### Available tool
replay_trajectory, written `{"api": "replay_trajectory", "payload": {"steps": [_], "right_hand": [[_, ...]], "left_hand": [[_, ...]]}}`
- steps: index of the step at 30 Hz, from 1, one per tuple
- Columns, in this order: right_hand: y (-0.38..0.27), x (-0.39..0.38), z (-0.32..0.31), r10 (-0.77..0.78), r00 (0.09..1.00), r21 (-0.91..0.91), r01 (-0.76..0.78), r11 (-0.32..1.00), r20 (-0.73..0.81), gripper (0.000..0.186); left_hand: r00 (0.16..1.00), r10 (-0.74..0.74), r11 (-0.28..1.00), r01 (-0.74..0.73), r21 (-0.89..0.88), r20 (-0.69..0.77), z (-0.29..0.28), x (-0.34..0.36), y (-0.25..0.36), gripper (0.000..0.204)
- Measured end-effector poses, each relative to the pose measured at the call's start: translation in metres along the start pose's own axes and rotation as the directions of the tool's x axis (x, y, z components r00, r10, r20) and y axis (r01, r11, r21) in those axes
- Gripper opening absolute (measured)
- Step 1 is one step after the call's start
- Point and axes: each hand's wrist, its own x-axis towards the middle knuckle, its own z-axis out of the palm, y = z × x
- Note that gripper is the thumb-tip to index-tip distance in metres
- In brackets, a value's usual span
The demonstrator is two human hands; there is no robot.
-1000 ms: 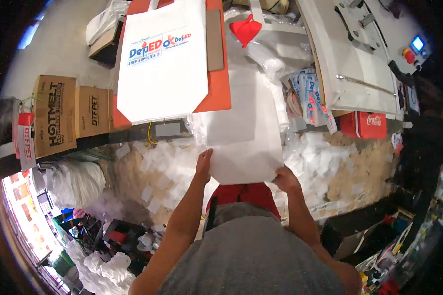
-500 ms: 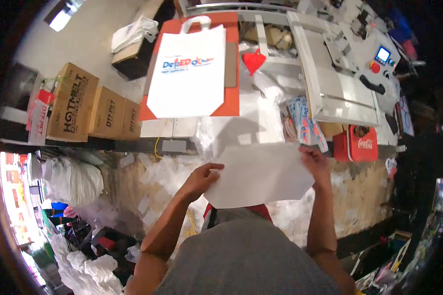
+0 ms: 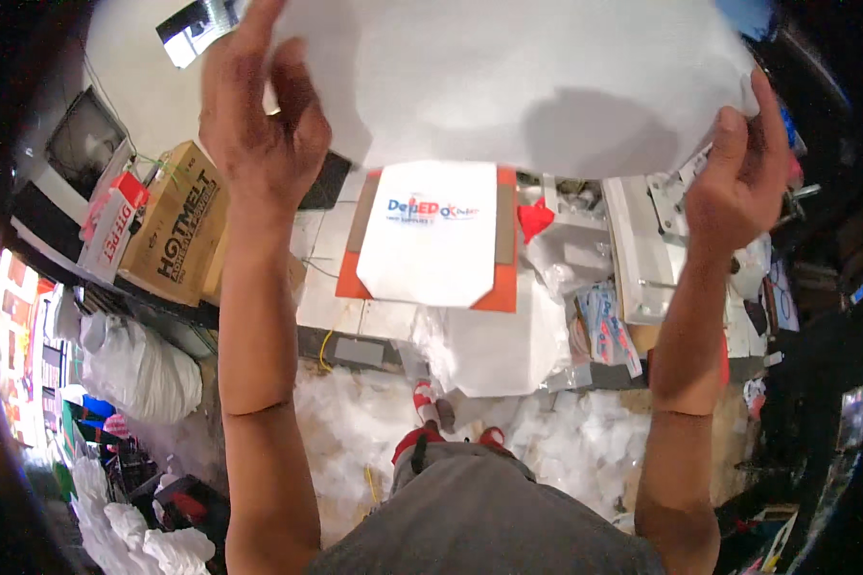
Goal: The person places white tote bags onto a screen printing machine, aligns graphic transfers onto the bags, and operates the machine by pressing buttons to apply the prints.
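Observation:
A plain white bag [image 3: 470, 77] with cut corners, apparently of fabric, is held up and stretched between my two hands. Its left side is gripped by my left hand [image 3: 264, 134], fingers partly hidden at the upper edge of the view. My right hand [image 3: 738, 182] pinches the opposite side between thumb and fingers. Below it, a white printed bag [image 3: 431, 259] with blue and red lettering lies flat on an orange board [image 3: 494, 299]. The raised bag hides the printed bag's handle and the far part of the table.
A red cloth piece [image 3: 535, 220] lies right of the board, near a white machine [image 3: 633, 249]. White sheets [image 3: 503, 350] reach the table's front edge beside clear plastic. A blue-and-white packet [image 3: 606, 326] lies to their right. Cardboard boxes [image 3: 177, 240] stand left.
Both hands have lifted the white bag from in front of my body up and forward, over the far part of the table. The printed bag still lies on the board.

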Motion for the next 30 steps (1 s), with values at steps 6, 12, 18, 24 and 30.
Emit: {"api": "replay_trajectory", "payload": {"steps": [6,12,18,24,30], "right_hand": [[0.084,-0.128,0.148,0.188,0.897,-0.318,-0.057,0.946,0.399,0.048],[0.083,-0.395,0.138,0.722,0.125,-0.683,-0.247,0.687,0.681,0.042],[0.058,-0.406,0.121,0.652,0.436,-0.658,-0.163,0.735,0.62,0.044],[0.044,-0.406,0.113,0.638,0.499,-0.681,-0.123,0.722,0.587,0.042],[0.041,-0.399,0.116,0.674,0.519,-0.687,-0.208,0.696,0.526,0.04]], "left_hand": [[0.747,-0.495,0.858,0.339,0.387,0.443,0.075,-0.119,-0.118,0.061],[-0.013,-0.625,0.743,0.298,0.599,0.781,0.08,-0.381,-0.112,0.052],[0.235,-0.628,0.768,0.337,0.544,0.742,0.065,-0.402,-0.1,0.058],[0.26,-0.632,0.76,0.391,0.519,0.73,0.06,-0.396,-0.094,0.058],[0.314,-0.659,0.722,0.518,0.458,0.684,0.057,-0.401,-0.097,0.05]]}}
